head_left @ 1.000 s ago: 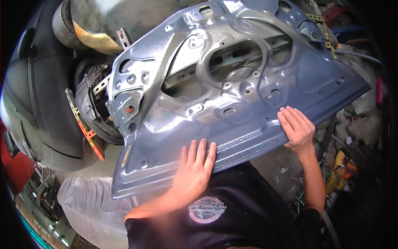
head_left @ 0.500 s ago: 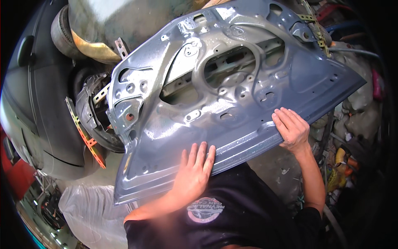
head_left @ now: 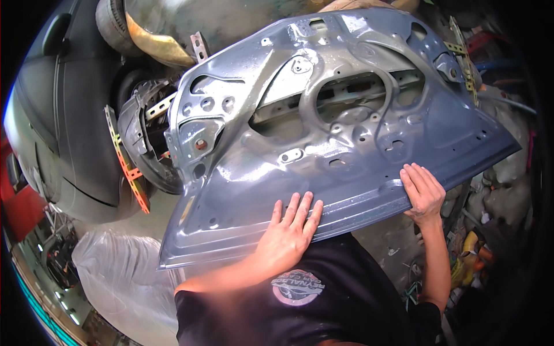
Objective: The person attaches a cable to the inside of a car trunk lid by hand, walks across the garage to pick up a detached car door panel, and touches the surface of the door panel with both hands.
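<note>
A grey painted car door shell [head_left: 346, 199], inner side up, lies in front of me with its long straight edge nearest my body. Large cutouts and small holes pierce its glossy surface. My left hand [head_left: 290, 233] rests flat on the near edge, left of the middle, with the fingers spread. Farther right, my right hand [head_left: 424, 193] grips that same edge, fingers over the top and the thumb mostly hidden.
Perforated metal bars, one orange [head_left: 131, 170] and one yellowish [head_left: 464, 57], stand at either side of the door. A dark car [head_left: 81, 127] is at the left, above a plastic-wrapped bundle [head_left: 118, 277]. Bags and scrap [head_left: 473, 254] pile up at the right.
The whole view has shifted and turned a little, so the door and both hands appear farther right. Both hands keep their places on the near edge.
</note>
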